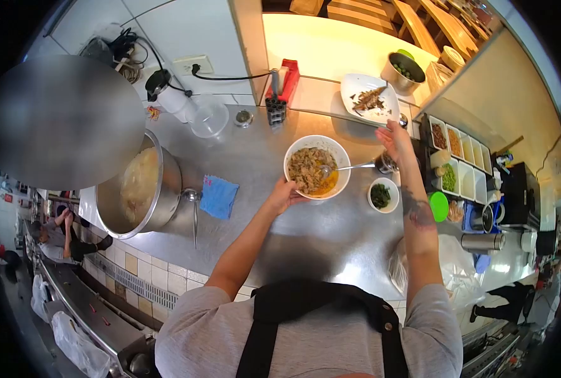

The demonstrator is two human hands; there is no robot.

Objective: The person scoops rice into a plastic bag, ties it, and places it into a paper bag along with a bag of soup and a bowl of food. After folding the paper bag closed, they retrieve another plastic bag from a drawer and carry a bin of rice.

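My left hand [284, 194] grips the near rim of a white bowl [295, 153] holding chopped food and orange sauce on the steel counter. A metal spoon [346, 167] rests in the bowl, its handle pointing right. My right hand [394, 140] is raised just right of the bowl, above the spoon's handle end, fingers pinched together; whether it holds anything I cannot tell. A white plate [354, 84] with dark food scraps lies beyond it.
A big steel pot [167, 195] of broth stands at left beside a blue cloth [218, 196]. A small white bowl of greens [381, 195], condiment trays [464, 165], a green lid [439, 206] and a steel flask [483, 241] sit at right. Another person [60, 236] works at far left.
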